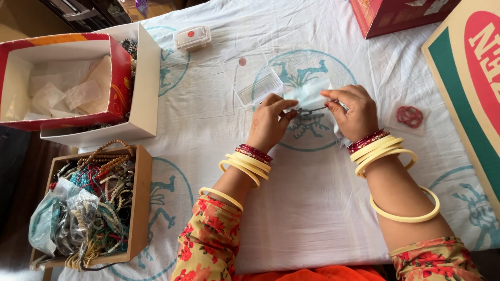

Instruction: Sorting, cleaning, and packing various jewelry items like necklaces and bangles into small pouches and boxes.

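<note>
Clear plastic pouch (311,95): held just above the white printed cloth (312,203), mid-table, between both hands. Left hand (270,123) pinches its left edge with thumb and fingers; right hand (352,111) pinches the top right edge. Small clear plastic box (259,89) sits open just beside left hand. Red bangles (410,116) in a packet lie near the right wrist.

- Left hand (268,122): palm down, fingers curled inward, thumb and forefinger pinched shut.
- Right hand (354,112): palm down, fingertips pinched, pointing left.
- Both forearms angled inward, hands close together, wrists slightly raised.
</note>
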